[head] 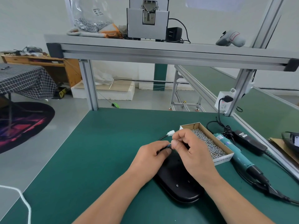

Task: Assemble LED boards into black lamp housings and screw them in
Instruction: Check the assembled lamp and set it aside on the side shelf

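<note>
A black oval lamp housing [176, 180] lies flat on the green mat, partly under both hands. A thin black cable [163, 137] with a white connector [171, 132] runs from the housing's far end. My left hand [152, 156] pinches the cable near the housing. Just beside it my right hand [191, 149] pinches the same cable, where coloured wire ends show between the fingertips. No LED board can be seen.
A cardboard box of small silver screws [208, 143] sits right of my hands. A teal electric screwdriver [237, 154] and its black power adapter [250, 142] lie further right. A bag of screws [90, 21] and a grey machine [147, 21] stand on the shelf above.
</note>
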{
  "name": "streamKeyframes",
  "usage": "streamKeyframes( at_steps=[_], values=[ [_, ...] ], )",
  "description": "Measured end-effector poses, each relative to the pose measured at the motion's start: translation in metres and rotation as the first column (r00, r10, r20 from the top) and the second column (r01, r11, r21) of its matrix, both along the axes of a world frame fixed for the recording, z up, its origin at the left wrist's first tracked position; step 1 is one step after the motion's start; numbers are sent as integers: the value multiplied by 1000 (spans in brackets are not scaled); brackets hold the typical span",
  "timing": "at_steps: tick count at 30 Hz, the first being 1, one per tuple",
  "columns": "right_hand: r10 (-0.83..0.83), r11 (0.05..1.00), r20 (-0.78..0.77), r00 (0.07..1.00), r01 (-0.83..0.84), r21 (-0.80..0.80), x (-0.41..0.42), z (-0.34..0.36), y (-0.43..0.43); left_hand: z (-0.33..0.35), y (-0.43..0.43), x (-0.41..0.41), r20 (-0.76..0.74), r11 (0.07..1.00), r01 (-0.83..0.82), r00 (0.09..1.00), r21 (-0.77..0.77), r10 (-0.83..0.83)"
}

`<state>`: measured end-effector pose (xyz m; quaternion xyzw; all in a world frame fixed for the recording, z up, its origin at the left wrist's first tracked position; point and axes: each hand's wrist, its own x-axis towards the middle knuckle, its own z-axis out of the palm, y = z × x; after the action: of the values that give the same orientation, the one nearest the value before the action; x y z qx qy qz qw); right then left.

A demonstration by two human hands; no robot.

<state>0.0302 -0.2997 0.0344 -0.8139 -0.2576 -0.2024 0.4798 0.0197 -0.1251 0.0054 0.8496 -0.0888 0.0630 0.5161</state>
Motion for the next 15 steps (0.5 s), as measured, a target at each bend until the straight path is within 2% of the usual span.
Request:
streamKeyframes(
  at_steps=[6,15],
  values=[
    [0,989,-39,999,6,148,1,1,1,-2,-2,0,-4,1000,-2,1000,9,2],
    [-1,984,-57,998,11,178,6,-1,-2,-9,-3,4,4,998,-27,1000,62,27]
  ],
)
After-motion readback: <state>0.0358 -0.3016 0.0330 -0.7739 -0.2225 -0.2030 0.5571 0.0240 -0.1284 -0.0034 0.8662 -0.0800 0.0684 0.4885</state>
